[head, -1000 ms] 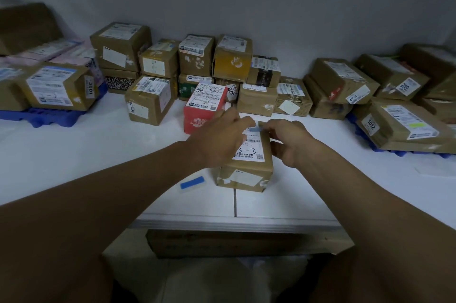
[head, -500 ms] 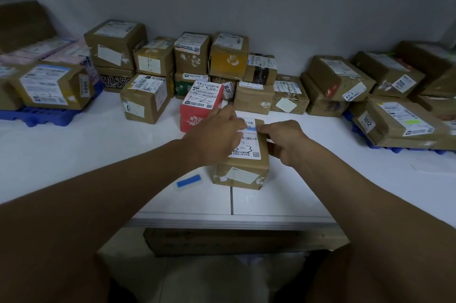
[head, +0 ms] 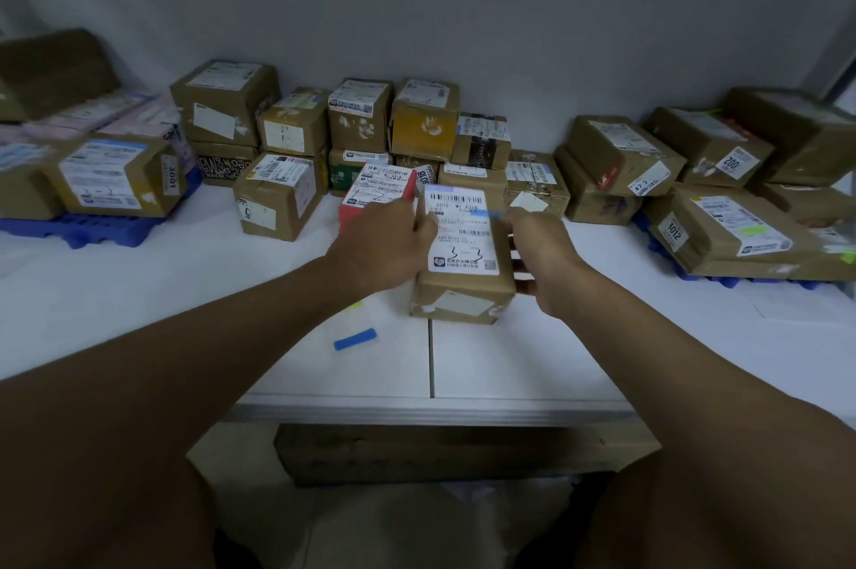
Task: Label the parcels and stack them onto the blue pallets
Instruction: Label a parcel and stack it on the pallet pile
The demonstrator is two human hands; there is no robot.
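Observation:
A brown parcel (head: 463, 290) with a white shipping label sits in the middle of the white table, between my hands. My left hand (head: 389, 246) has curled fingers at the parcel's left edge, with a fingertip on the label. My right hand (head: 539, 251) pinches one end of a thin blue sticker (head: 484, 213) that lies across the label's upper part, and its lower fingers lie along the parcel's right side. A blue pallet (head: 78, 231) with parcels stands at the left. A second blue pallet (head: 648, 239) stands at the right under stacked parcels.
Many parcels are piled along the back wall, with a red box (head: 370, 198) just behind my left hand. A loose blue sticker (head: 355, 339) lies on the table in front of the parcel. A white sheet (head: 796, 309) lies at the right. A cardboard box (head: 440, 453) sits under the table's front edge.
My hands have moved apart to the parcel's two sides, uncovering most of the label. The parcel now sits higher in view, with its top turned more toward me.

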